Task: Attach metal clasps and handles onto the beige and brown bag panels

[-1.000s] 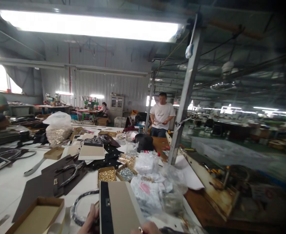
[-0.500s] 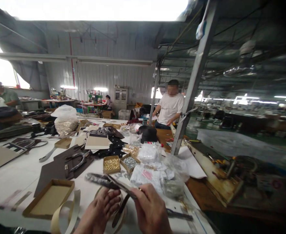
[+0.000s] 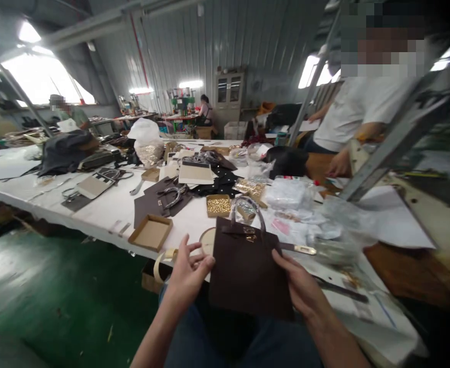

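A dark brown handbag panel stands upright in front of me, its flat face toward me. It carries a wrapped top handle and gold-coloured hardware near its upper edge. A strap with a gold metal end sticks out to its right. My right hand grips the panel's right edge, thumb on the face and the other fingers largely behind. At the left edge is my left hand, fingers spread apart, thumb tip close to the panel; whether it touches I cannot tell.
A shallow cardboard tray and a box of gold studs sit on the white table. Clear plastic bags lie at right, near a slanted metal post. A person in a white shirt stands beyond.
The panel, seen edge-on before, now faces me with its handle up. My left hand has moved to its left side, fingers spread. The view has turned left and down.
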`<state>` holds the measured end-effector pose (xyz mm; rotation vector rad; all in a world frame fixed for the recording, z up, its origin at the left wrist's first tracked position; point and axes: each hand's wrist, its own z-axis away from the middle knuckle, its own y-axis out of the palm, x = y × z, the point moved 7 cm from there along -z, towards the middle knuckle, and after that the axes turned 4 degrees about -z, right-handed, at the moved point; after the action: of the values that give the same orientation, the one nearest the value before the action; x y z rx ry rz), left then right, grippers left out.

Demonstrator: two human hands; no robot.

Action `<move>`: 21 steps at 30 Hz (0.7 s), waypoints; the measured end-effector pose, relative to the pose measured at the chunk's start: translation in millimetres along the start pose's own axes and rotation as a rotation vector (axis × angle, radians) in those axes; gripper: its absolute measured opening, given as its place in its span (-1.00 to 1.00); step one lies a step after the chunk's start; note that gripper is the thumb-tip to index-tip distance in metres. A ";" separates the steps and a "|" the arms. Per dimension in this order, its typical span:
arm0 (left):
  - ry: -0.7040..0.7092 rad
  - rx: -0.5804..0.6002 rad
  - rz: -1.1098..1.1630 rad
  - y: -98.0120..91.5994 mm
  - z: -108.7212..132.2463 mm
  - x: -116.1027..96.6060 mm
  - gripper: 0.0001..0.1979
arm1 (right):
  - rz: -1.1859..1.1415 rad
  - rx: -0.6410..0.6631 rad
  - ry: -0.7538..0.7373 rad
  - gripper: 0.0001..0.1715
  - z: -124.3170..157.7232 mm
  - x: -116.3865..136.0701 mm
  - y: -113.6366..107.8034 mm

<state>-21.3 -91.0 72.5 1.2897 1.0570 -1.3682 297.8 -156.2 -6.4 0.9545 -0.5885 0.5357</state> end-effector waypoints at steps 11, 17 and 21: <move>0.240 -0.014 -0.264 19.5 -16.5 -0.7 -0.20 | 0.190 0.088 0.104 -0.44 -8.1 -24.9 11.6; 0.351 -0.094 -0.452 23.1 -17.4 10.4 -0.64 | 0.216 0.103 0.051 -0.42 -10.4 -24.7 28.1; 0.219 -0.028 -0.455 19.4 -25.5 31.5 -0.35 | 0.234 0.107 0.051 -0.46 -12.3 -23.1 29.0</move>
<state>2.5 -71.8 39.6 1.2442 1.5876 -1.5574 264.9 -135.6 -10.4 0.9756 -0.6348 0.8045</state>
